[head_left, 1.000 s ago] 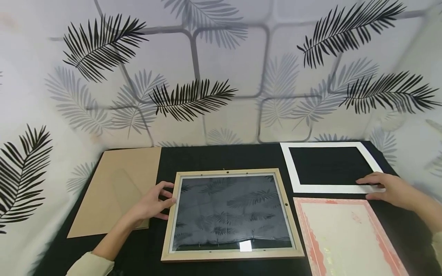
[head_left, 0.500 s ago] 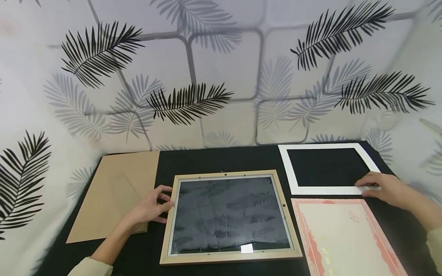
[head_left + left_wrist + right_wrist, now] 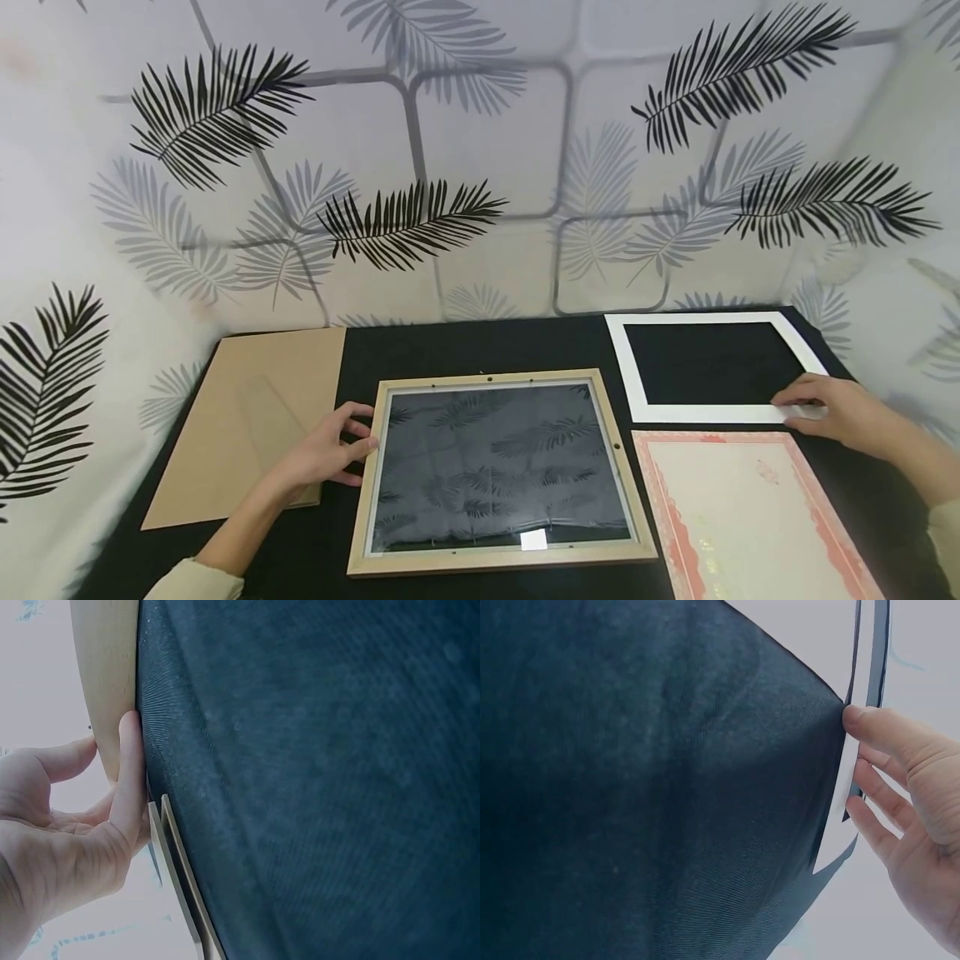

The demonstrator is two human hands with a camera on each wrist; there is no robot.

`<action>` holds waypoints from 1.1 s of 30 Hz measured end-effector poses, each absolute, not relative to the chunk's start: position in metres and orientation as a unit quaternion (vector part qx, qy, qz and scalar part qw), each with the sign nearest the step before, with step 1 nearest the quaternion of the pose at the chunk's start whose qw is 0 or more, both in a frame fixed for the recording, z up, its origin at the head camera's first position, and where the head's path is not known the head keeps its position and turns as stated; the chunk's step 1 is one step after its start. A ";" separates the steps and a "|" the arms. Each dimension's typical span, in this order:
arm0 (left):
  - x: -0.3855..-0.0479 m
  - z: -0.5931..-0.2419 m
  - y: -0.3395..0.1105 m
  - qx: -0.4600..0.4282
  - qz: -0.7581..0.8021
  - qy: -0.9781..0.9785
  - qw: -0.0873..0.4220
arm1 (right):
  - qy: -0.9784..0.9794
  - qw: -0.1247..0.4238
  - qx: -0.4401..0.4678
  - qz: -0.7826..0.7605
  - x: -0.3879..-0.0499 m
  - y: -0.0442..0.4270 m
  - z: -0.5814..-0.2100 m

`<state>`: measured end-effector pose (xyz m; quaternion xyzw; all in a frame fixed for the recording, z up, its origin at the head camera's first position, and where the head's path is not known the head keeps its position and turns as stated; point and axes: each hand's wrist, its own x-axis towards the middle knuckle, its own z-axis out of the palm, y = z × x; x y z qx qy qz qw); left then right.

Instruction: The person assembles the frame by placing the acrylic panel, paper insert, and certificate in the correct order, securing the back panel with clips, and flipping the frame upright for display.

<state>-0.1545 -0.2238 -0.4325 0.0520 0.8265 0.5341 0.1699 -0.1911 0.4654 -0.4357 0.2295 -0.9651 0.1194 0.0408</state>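
Note:
A pale wooden picture frame with a glass pane lies on the black cloth. My left hand holds its left edge, thumb tip on the wood, fingers beside the side; the left wrist view shows that wooden side between thumb and fingers. Far to the right is a white picture mat with a rectangular opening. My right hand pinches its front strip near the right corner, with the thumb at the near edge and fingertips at the opening. In the right wrist view the strip sits between thumb and fingers.
Brown backing board lies at the left, partly under my left forearm, with a see-through sheet-like patch on it. A pink-bordered certificate lies in front of the mat. Black cloth covers the table; a leaf-patterned curtain hangs behind.
The head view shifted slightly between the first two frames. My right fingers drew a little closer on the mat's strip. My left hand stays at the frame's edge.

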 end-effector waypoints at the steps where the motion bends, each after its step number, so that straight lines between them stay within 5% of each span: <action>1: -0.155 -0.432 -0.224 0.051 0.533 0.827 0.170 | -0.964 0.046 0.231 0.119 -0.191 0.465 -0.436; 11: -0.154 -0.430 -0.225 0.045 0.534 0.827 0.170 | -0.948 0.120 0.270 0.121 -0.191 0.467 -0.438; 33: -0.144 -0.425 -0.229 0.040 0.541 0.813 0.213 | -0.929 0.156 0.297 0.155 -0.192 0.448 -0.409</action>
